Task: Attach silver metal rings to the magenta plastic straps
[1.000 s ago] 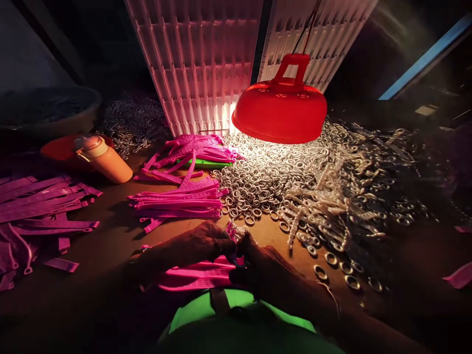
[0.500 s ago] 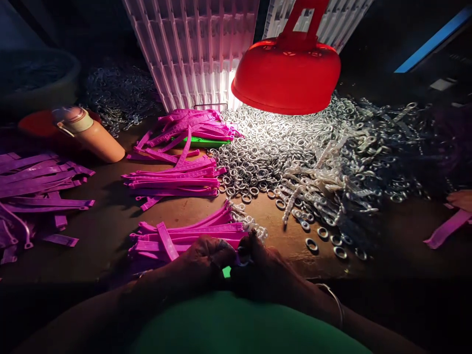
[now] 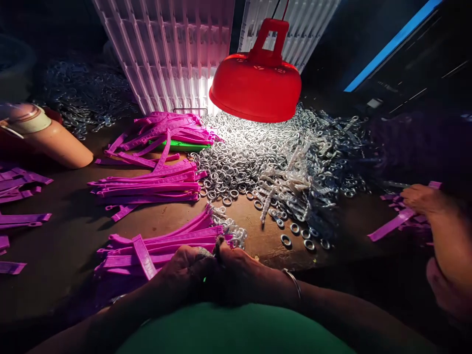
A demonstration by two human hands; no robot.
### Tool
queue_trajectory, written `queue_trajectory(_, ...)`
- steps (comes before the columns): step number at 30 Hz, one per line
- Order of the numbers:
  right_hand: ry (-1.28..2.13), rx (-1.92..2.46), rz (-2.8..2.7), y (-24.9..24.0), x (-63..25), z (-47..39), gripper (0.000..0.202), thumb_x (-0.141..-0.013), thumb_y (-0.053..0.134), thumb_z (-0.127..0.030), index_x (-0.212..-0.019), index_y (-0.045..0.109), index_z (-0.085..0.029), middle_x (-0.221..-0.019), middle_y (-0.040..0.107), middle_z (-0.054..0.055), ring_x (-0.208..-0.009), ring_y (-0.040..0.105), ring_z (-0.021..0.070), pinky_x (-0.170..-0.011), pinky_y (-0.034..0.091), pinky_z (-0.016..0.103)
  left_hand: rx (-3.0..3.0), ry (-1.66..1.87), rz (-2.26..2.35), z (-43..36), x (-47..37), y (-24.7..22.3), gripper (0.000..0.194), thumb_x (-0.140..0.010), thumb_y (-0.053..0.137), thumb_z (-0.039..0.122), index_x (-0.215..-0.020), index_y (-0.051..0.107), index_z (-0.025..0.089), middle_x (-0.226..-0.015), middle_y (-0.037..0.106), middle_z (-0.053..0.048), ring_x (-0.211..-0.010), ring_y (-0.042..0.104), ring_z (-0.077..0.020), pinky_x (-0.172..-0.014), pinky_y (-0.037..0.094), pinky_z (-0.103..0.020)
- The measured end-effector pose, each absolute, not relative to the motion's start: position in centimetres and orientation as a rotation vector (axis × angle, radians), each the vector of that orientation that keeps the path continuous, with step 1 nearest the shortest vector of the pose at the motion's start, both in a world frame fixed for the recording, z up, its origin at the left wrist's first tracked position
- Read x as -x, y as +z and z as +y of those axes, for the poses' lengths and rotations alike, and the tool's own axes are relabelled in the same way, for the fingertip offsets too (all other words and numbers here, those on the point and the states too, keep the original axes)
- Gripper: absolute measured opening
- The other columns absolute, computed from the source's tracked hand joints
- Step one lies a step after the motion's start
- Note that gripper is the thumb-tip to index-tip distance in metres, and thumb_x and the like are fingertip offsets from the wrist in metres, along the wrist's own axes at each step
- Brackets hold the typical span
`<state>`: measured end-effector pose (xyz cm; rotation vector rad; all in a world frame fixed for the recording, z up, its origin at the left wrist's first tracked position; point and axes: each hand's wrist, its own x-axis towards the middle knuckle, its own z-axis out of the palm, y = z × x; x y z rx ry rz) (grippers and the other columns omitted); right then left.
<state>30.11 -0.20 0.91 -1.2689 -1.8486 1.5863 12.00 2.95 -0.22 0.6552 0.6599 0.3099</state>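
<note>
My left hand [image 3: 186, 269] and my right hand [image 3: 243, 273] meet close in front of my body, low over the table's front edge. The fingers of both are closed and pressed together at the tips. What they hold is dark and hidden by the fingers. Just beyond my left hand lies a bundle of pink straps [image 3: 127, 250], with one strap slanting across the top. Pale linked pieces [image 3: 236, 231] sit at the bundle's right end, just past my fingertips. A bracelet [image 3: 294, 283] circles my right wrist.
A red lamp [image 3: 258, 88] hangs over a heap of metal rings [image 3: 243, 147]. Pale linked strips [image 3: 291, 184] lie to its right. More pink straps [image 3: 147, 184] are behind. An orange bottle [image 3: 61, 142] stands left. At right, another person's hand [image 3: 422, 199] holds a pink strap.
The view has swung right, so the table's things sit further left. More of the other person's arm shows. My hands stay together, drawn closer, with less gap between them.
</note>
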Motion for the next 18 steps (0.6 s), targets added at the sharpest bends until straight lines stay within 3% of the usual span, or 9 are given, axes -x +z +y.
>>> queue_trajectory(4, 1.539, 1.354, -2.066, 1.6, -29.9, 1.1, 0.032, -0.071, 0.060, -0.020, -0.095, 0.040, -0.016, -0.068, 0.045, -0.005, -0.053, 0.037, 0.0073, -0.047, 0.027, 0.021, -0.583, 0.259, 0.641, 3.7, -11.8, -2.1, 0.044, -0.069, 0.074, 0.044, -0.055, 0.046, 0.013, -0.049, 0.037, 0.003, -0.045, 0.035, -0.0056, -0.044, 0.023, -0.021)
queue_trajectory(7, 1.478, 1.367, -2.114, 2.0, -29.6, 1.6, 0.033, -0.074, 0.058, -0.020, -0.101, 0.041, -0.015, -0.064, 0.044, -0.006, -0.049, 0.033, 0.0065, -0.044, 0.023, 0.021, -0.559, 0.254, 0.733, 4.0, -11.9, -1.9, 0.039, -0.070, 0.073, 0.041, -0.059, 0.049, 0.013, -0.050, 0.041, 0.003, -0.046, 0.039, -0.0070, -0.045, 0.026, -0.021)
queue_trajectory(13, 1.364, 1.433, -1.793, -0.5, -29.3, 0.0, 0.020, -0.089, 0.048, -0.036, -0.092, 0.048, -0.016, -0.070, 0.053, -0.002, -0.057, 0.036, 0.0077, -0.051, 0.030, 0.020, -0.561, 0.385, 0.762, 3.0, -12.4, 0.0, 0.035, -0.076, 0.068, 0.044, -0.074, 0.060, 0.010, -0.065, 0.057, -0.004, -0.057, 0.052, -0.0107, -0.054, 0.038, -0.023)
queue_trajectory(18, 1.399, 1.466, -1.701, -1.2, -29.6, -1.1, 0.011, -0.087, 0.048, -0.026, -0.085, 0.050, -0.016, -0.070, 0.056, 0.000, -0.059, 0.040, 0.0089, -0.054, 0.033, 0.021, -0.612, 0.417, 0.734, 2.3, -12.5, -0.7, 0.037, -0.075, 0.068, 0.045, -0.072, 0.059, 0.010, -0.063, 0.054, -0.002, -0.056, 0.051, -0.0108, -0.053, 0.036, -0.022)
